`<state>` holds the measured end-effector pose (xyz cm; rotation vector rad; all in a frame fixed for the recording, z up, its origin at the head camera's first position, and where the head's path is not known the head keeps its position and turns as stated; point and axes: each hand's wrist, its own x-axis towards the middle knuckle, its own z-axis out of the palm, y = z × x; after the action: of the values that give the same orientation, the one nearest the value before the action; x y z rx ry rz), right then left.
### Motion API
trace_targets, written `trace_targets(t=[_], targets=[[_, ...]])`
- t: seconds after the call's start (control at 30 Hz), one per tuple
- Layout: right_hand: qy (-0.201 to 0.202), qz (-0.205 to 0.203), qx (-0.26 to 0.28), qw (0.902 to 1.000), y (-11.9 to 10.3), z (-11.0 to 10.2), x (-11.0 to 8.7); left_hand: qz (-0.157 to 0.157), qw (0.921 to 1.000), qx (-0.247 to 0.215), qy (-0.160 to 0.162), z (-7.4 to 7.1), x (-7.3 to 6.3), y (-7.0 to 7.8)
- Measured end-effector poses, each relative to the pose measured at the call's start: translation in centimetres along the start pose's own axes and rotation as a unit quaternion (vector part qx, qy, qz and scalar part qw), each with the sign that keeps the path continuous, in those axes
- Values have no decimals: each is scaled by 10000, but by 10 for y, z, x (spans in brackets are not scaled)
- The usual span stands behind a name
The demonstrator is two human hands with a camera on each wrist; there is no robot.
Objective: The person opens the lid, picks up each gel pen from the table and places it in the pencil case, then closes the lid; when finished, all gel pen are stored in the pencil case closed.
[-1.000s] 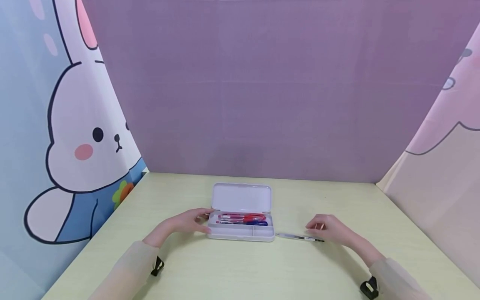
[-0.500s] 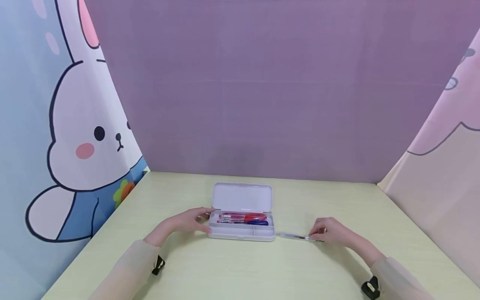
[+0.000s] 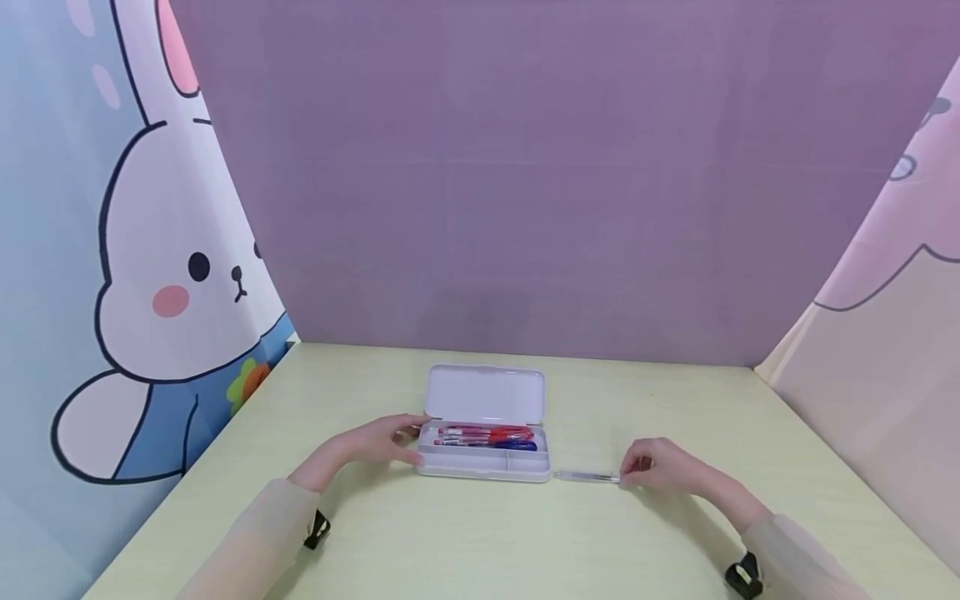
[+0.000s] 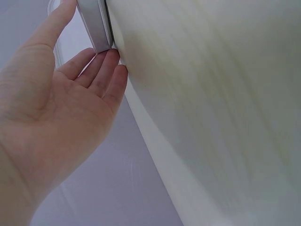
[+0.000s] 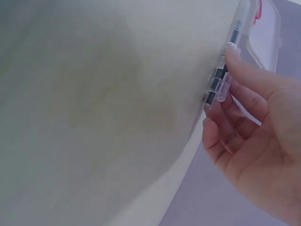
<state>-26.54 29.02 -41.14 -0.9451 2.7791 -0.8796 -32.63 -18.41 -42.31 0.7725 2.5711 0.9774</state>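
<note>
A white pencil case (image 3: 483,477) lies open near the middle of the table in the head view, its lid (image 3: 486,394) tilted back. Several red, pink and blue pens (image 3: 487,434) lie in its rear compartment. My left hand (image 3: 378,442) holds the case's left end between thumb and fingers; in the left wrist view the fingertips (image 4: 113,54) touch its end wall. To the right of the case, my right hand (image 3: 663,467) pinches a clear pen (image 3: 588,477) by its dark end. In the right wrist view the thumb lies along the pen's barrel (image 5: 218,77), close to the tabletop.
The pale yellow table (image 3: 480,542) runs back to a purple cloth wall (image 3: 517,183). A curtain with a rabbit print (image 3: 172,250) hangs on the left, and a pink one (image 3: 885,350) on the right. Dark straps sit on both sleeves.
My right fingers have come down onto the dark end of the pen and pinched it. The pen has turned slightly. The left hand and the case have stayed in place.
</note>
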Motion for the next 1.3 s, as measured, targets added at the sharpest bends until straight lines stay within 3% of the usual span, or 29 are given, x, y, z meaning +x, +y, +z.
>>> trace_targets(t=[0.37,0.6,0.87,1.3], targets=[[482,-704,-597,9946,0,-15,3,-7,10000,12,0,0,0,-1],[663,-414,-559,9954,-10,-15,16,41,10000,6,-9,0,1,-1],[696,-299,-500,9959,-26,-2,44,51,10000,-21,-4,1,1,-3],[589,-674,-456,9949,-53,19,84,-137,9999,-37,-2,1,0,0]])
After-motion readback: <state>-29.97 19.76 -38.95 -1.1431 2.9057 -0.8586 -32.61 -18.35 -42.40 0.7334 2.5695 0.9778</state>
